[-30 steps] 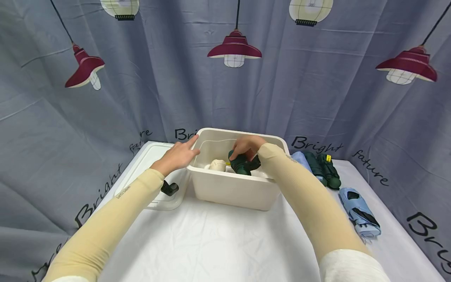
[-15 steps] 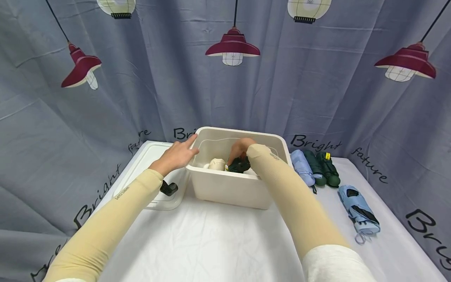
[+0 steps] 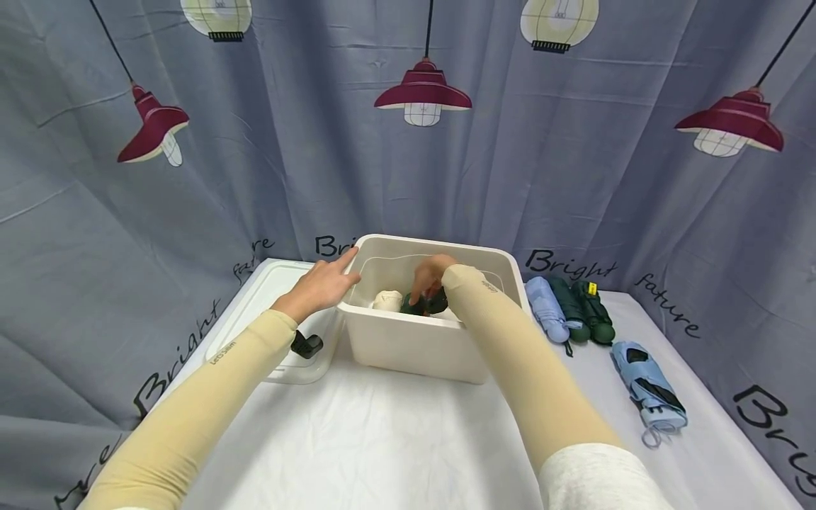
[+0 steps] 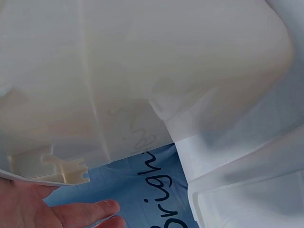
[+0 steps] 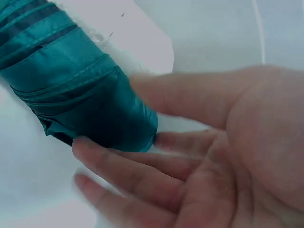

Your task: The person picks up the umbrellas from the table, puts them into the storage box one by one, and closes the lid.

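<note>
The white storage box [image 3: 414, 343] stands mid-table with its top uncovered. My left hand [image 3: 319, 287] rests at its left rim, fingers stretched out; in the left wrist view they lie straight beside the box wall [image 4: 118, 71]. Down inside the box is my right hand [image 3: 430, 276], at a folded dark green umbrella [image 5: 80, 90]. Seen from the right wrist, the thumb and nearly straight fingers lie loosely on either side of the umbrella's end, with a gap before the palm. A cream rolled bundle [image 3: 387, 301] lies left of the umbrella in the box.
A white lid [image 3: 280, 283] with a black piece [image 3: 307, 345] by its edge lies to the left. Right of the box are a folded light blue umbrella [image 3: 547, 308], two dark green ones [image 3: 593, 312] and another light blue bundle [image 3: 649, 386]. A printed curtain [image 3: 306, 156] hangs behind.
My right hand has gone lower and leftward into the box, bringing the green umbrella down beside the cream bundle. Its fingers now look loose. The left hand has stayed at the rim.
</note>
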{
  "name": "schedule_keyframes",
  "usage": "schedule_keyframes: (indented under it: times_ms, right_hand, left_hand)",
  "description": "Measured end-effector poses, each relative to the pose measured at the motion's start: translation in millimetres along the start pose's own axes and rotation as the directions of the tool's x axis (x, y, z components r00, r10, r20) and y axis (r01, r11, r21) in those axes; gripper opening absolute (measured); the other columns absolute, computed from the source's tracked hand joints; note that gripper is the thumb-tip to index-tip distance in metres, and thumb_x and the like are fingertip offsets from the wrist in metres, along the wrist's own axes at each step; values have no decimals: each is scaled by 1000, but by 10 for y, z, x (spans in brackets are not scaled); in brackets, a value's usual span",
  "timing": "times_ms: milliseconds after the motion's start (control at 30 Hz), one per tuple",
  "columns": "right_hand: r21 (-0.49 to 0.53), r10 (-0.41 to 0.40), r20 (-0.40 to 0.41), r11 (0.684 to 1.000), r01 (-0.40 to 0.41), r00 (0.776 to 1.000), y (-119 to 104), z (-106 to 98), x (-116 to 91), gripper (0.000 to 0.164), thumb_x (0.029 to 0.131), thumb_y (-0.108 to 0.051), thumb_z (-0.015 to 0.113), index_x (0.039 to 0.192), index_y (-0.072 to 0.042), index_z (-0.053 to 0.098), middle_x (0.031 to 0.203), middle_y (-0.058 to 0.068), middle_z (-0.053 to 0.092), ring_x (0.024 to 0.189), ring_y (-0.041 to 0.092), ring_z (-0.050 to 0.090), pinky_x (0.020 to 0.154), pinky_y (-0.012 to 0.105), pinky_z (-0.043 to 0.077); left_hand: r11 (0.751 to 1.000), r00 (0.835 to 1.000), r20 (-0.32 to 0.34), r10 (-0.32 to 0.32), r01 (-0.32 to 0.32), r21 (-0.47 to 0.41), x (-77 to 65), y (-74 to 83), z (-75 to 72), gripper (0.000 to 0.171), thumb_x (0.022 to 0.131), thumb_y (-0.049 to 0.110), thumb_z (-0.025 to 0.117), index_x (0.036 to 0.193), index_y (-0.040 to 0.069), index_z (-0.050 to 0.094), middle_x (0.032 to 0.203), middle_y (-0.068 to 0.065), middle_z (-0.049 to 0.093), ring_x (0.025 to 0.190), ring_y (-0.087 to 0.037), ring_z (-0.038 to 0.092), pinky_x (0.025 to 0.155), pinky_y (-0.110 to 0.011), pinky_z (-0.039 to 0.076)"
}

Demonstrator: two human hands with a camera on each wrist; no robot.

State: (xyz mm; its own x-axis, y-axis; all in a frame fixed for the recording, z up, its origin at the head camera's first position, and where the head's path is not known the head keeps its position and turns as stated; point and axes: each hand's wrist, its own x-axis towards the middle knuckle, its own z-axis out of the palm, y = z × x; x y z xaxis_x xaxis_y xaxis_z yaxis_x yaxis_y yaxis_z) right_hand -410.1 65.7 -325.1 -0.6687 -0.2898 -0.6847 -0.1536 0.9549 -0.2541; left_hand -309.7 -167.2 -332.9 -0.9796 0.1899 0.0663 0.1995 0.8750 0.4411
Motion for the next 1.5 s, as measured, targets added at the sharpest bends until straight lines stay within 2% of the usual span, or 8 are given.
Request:
schedule_keyframes:
  times_ms: [100, 233, 433, 633, 833, 1133, 1333, 1500]
  right_hand:
    - [140, 8, 139, 990, -27, 990, -8, 12, 9, 49, 98, -25, 62, 133, 7, 55, 114, 21, 67, 94, 26, 68, 94, 37, 54]
    - [180, -41, 237, 984, -2, 971, -38, 35, -3, 50, 103, -21, 54, 143, 5, 42, 102, 19, 65, 76, 24, 69, 80, 34, 57]
    - [242, -120, 285, 969, 50, 951, -80, 61, 18, 60, 105, -16, 48, 156, 0, 19, 143, 26, 45, 72, 22, 65, 70, 31, 54]
    - [301, -191, 271, 948, 105, 944, -77, 64, 155, 76, 105, -13, 48, 161, -3, -3, 166, 19, 16, 79, 22, 66, 89, 38, 53]
    - [309, -198, 256, 944, 114, 946, -61, 54, 217, 75, 104, -14, 50, 162, -3, 3, 165, 18, 19, 86, 25, 66, 106, 48, 46]
    - [282, -172, 288, 955, 88, 942, -42, 48, 151, 73, 106, -18, 48, 163, -11, 3, 163, 21, 23, 103, 33, 61, 82, 46, 56]
    - [287, -121, 259, 957, 43, 958, -11, 18, 84, 73, 105, -22, 52, 164, -16, 9, 143, 28, 47, 118, 36, 58, 100, 60, 48]
    - [298, -94, 209, 954, 28, 973, 38, -17, 5, 73, 103, -24, 57, 163, -17, 16, 135, 29, 57, 124, 39, 57, 105, 61, 43]
  left_hand:
    - [1000, 1000, 1, 2, -2, -1, 3, -12, 7, 70, 100, 46, 39, 163, 25, 20, 149, -23, 50, 115, -36, 57, 93, -53, 47]
    - [1000, 1000, 3, 1, -1, -2, 6, -23, 10, 70, 100, 46, 40, 163, 25, 19, 149, -23, 50, 111, -35, 58, 91, -52, 47]
    - [1000, 1000, 0, 3, -3, 7, 10, -21, 15, 70, 100, 45, 40, 163, 25, 19, 147, -23, 52, 104, -33, 58, 87, -51, 48]
    - [1000, 1000, 1, -11, 11, 22, 14, -14, 17, 69, 99, 44, 41, 163, 25, 20, 146, -23, 53, 104, -34, 58, 84, -50, 49]
    - [1000, 1000, 13, -25, 24, 19, 9, -22, 10, 70, 100, 45, 40, 163, 26, 18, 149, -23, 49, 115, -36, 58, 88, -52, 48]
    - [1000, 1000, 10, -19, 19, 14, 15, -23, 15, 70, 99, 46, 39, 163, 27, 18, 150, -22, 48, 114, -36, 57, 88, -52, 48]
    - [1000, 1000, 8, -13, 13, 21, 29, -24, 11, 70, 99, 46, 39, 163, 27, 19, 144, -24, 54, 100, -33, 58, 80, -47, 48]
    - [999, 1000, 6, -9, 8, 30, 36, -24, 5, 70, 99, 46, 39, 163, 27, 19, 137, -25, 58, 95, -32, 58, 76, -45, 48]
